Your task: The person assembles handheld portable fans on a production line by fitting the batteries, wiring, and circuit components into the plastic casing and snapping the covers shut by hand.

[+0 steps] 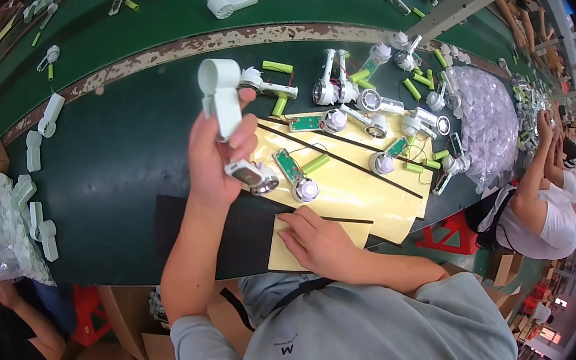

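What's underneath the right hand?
A glossy yellow sheet shows around the right hand, with a black strip along its far edge. Whatever the hand itself covers cannot be seen.

"The white shell [222, 90]?"
"Held above the tabletop [112, 183], round end up, a dark-faced fan part [250, 173] just below."
"And the yellow sheet [279, 250]?"
"At the tabletop's near edge, black strip [347, 221] along its far side."

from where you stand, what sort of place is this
Probably a factory assembly workshop: a green circuit board and a green cylinder lie among loose white parts, a clear plastic bag bulges with small pieces, and a co-worker is farther along the table.
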`<state>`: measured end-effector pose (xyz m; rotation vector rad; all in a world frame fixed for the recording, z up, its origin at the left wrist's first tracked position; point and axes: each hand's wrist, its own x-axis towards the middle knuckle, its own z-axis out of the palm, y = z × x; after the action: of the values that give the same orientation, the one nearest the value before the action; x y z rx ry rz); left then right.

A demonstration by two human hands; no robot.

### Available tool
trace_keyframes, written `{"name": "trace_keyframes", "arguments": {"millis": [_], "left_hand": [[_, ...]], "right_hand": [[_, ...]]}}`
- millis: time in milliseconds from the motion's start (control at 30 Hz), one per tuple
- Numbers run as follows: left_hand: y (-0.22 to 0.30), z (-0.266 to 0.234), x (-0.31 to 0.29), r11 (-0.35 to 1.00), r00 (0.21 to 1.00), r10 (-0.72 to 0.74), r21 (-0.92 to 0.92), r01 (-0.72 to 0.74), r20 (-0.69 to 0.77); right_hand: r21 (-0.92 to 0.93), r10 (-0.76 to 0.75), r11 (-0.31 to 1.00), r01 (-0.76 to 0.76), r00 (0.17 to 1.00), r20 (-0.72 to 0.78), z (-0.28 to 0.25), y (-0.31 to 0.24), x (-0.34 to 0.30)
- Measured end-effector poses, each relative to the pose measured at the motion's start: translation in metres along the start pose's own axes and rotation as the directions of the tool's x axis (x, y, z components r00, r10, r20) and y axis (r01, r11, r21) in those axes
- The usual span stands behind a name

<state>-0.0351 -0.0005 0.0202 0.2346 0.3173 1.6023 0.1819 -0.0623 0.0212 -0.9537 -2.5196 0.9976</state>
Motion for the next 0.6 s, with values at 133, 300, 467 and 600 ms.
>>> {"name": "trace_keyframes", "arguments": {"millis": [133, 300, 467, 600], "left_hand": [[-0.002, -0.018, 0.007, 0.996, 0.998, 0.053, -0.064, -0.054, -0.022], [-0.010, -0.016, 0.011, 0.994, 0.998, 0.058, 0.094, -0.059, 0.018], [-0.009, -0.017, 0.013, 0.981, 0.996, 0.081, 0.174, -0.084, 0.021], [-0.011, -0.016, 0.012, 0.970, 0.993, 0.110, 0.221, -0.100, -0.033]], "right_hand": [[0.087, 0.140, 0.987, -0.136, 0.990, -0.036, 0.010, -0.015, 0.007], [0.331, 0.271, 0.910, -0.249, 0.962, -0.021, 0.016, -0.015, 0.011], [0.202, 0.198, 0.966, -0.163, 0.965, -0.170, 0.027, -0.017, 0.024], [-0.149, -0.051, 0.989, 0.007, 0.955, -0.293, 0.036, -0.013, 0.027]]}}
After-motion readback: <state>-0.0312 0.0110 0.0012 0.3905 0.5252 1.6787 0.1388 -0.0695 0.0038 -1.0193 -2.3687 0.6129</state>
